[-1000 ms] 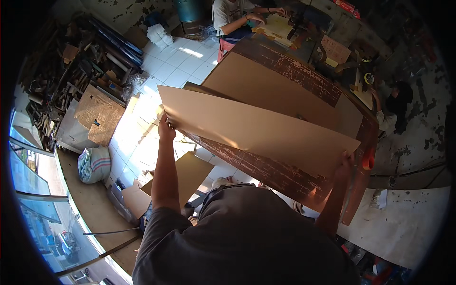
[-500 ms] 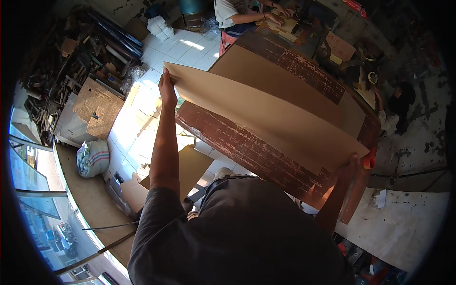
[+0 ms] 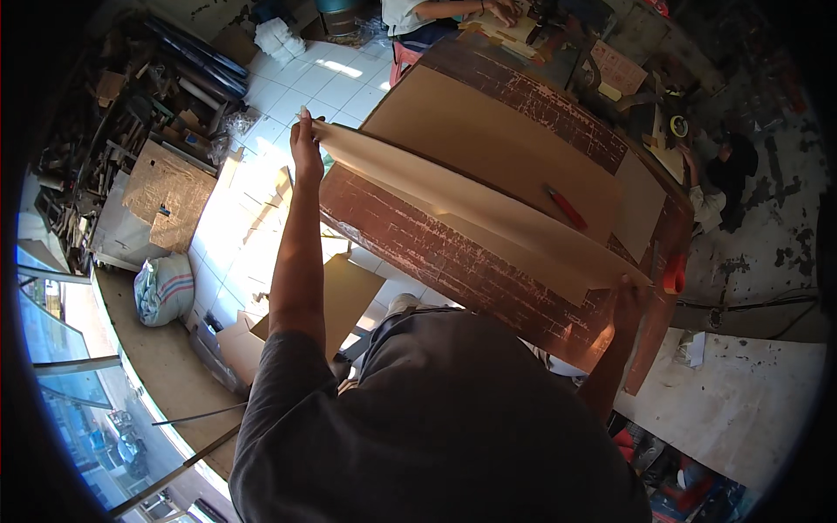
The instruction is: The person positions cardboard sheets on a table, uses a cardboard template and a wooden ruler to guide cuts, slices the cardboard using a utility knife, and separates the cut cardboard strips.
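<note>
A long brown cardboard sheet [image 3: 410, 174] is held tilted above the worktable, its upper edge running from far left to near right. My left hand [image 3: 305, 144] is closed on its far left end, thumb pointing up. At the opposite end, my right hand [image 3: 626, 305] grips the near right corner, its fingers partly in shadow. Behind the raised sheet, a flat piece of cardboard [image 3: 471, 126] lies on the brown table [image 3: 375, 209]; whether the two are joined I cannot tell. A red-handled tool [image 3: 567, 209], perhaps a cutter, rests on the flat cardboard.
An orange-red ring [image 3: 674, 275] sits at the table's right edge. Two other people work beyond: one person's hands [image 3: 501, 12] at the top, another's arm [image 3: 693, 170] at right. Scrap wood [image 3: 78, 174] and a woven sack [image 3: 166, 290] are at left.
The raised sheet has tipped down and shows a narrower face, uncovering the red-handled tool. My right hand has shifted slightly left; both hands keep their hold.
</note>
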{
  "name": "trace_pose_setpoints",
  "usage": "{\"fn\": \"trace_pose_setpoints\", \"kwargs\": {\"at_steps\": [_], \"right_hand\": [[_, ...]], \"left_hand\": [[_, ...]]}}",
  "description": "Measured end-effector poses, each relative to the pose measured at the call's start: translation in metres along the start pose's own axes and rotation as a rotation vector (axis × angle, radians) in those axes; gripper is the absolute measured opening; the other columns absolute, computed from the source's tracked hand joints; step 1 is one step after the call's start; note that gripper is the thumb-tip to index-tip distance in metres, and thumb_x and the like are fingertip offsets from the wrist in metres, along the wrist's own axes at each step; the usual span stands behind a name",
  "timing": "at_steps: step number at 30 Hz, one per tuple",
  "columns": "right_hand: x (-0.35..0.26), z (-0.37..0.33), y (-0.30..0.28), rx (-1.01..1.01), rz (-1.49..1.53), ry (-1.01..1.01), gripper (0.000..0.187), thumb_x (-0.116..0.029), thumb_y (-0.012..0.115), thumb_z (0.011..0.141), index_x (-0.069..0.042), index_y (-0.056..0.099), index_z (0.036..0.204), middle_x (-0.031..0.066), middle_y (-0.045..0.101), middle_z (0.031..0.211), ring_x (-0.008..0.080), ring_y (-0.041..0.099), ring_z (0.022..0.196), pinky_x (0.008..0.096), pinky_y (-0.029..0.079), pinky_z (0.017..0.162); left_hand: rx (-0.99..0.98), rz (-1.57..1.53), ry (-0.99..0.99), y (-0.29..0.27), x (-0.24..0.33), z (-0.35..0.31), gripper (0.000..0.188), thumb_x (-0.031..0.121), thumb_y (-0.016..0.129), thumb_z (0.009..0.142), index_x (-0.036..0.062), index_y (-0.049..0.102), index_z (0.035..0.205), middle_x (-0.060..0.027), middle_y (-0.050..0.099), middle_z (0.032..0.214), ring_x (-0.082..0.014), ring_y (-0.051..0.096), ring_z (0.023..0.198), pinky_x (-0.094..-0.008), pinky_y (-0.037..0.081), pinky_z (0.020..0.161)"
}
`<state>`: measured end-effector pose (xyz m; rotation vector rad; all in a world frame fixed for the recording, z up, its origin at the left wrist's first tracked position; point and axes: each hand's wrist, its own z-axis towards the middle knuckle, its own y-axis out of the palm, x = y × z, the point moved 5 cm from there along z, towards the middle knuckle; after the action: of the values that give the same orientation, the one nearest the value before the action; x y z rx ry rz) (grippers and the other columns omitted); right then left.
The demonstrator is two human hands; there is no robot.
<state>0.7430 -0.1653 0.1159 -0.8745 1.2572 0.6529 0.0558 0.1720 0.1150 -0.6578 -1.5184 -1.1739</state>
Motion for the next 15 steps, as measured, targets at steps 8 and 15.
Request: {"fn": "trace_pose_setpoints", "kwargs": {"at_steps": [8, 15], "right_hand": [[0.018, -0.019, 0.002, -0.058, -0.082, 0.045, 0.031, -0.024, 0.066, 0.098, 0.001, 0.062, 0.116, 0.0035, 0.062, 0.099, 0.0123, 0.055, 0.090, 0.0305, 0.045, 0.081], [0.026, -0.030, 0.004, -0.021, -0.185, 0.042, 0.033, -0.020, 0.072, 0.094, 0.001, 0.063, 0.119, 0.0057, 0.065, 0.111, 0.0131, 0.059, 0.099, 0.0292, 0.048, 0.087]], "left_hand": [[-0.030, 0.028, -0.059, 0.012, -0.008, -0.001, 0.039, 0.045, 0.063, 0.098, 0.0069, 0.056, 0.095, -0.0091, 0.065, 0.097, -0.0162, 0.056, 0.090, -0.0323, 0.044, 0.086], [-0.143, 0.140, -0.094, -0.023, -0.038, 0.010, 0.058, 0.056, 0.053, 0.100, 0.0040, 0.057, 0.125, -0.0098, 0.061, 0.119, -0.0217, 0.054, 0.119, -0.0402, 0.037, 0.108]]}}
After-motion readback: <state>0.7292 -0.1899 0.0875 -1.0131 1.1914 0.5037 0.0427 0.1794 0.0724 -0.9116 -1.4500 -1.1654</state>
